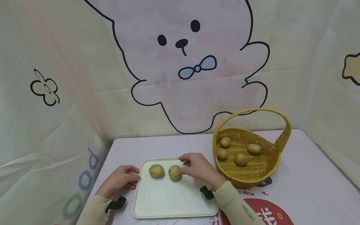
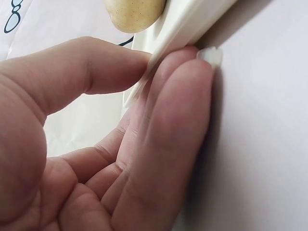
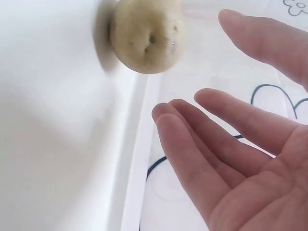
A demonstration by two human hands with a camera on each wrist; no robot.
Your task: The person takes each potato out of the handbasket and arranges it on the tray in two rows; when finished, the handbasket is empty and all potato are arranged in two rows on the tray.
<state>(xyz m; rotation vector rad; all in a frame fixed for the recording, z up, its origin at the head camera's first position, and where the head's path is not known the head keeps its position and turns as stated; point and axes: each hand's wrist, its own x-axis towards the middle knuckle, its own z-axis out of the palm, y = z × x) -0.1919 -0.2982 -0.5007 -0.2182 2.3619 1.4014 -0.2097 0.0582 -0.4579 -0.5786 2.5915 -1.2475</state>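
On the white tray (image 1: 174, 200) lie two potatoes, a left potato (image 1: 156, 171) and a right potato (image 1: 173, 173). My left hand (image 1: 121, 178) holds the tray's left edge; in the left wrist view the thumb (image 2: 115, 67) lies against the rim with the fingers on its other side. Over the tray's far right part is my right hand (image 1: 198, 168), its fingers spread and nothing between them. The right wrist view shows a gap between that hand's fingertips and the near potato (image 3: 147, 36). In the head view its thumb overlaps the right potato.
A yellow woven basket (image 1: 243, 182) with a tall arched handle stands right of the tray, holding several potatoes (image 1: 241, 159). A printed pale cloth (image 1: 306, 175) covers the table. Behind and at the left hang printed curtains (image 1: 197, 103).
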